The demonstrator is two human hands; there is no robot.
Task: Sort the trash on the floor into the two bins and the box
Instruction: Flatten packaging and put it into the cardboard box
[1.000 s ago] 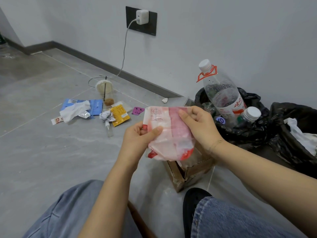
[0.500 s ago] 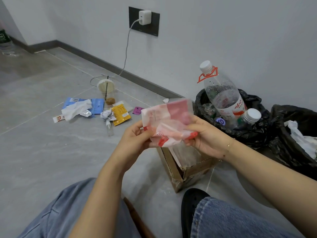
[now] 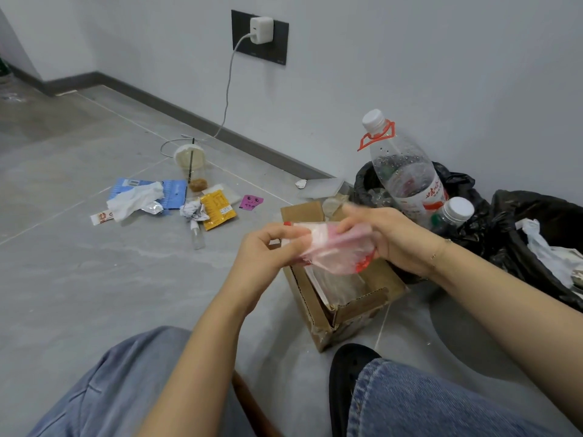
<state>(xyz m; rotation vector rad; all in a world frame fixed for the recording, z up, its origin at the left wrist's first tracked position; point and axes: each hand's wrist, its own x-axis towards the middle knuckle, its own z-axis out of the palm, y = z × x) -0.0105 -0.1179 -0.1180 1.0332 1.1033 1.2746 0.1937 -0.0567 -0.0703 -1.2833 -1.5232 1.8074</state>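
Head view: both hands' fingers pinch one pink wrapper [image 3: 334, 249] above one box [image 3: 353, 305]; two bins.

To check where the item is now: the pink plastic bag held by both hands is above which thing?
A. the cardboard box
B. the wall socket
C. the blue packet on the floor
A: both hands hold the pink plastic bag right over the open cardboard box.
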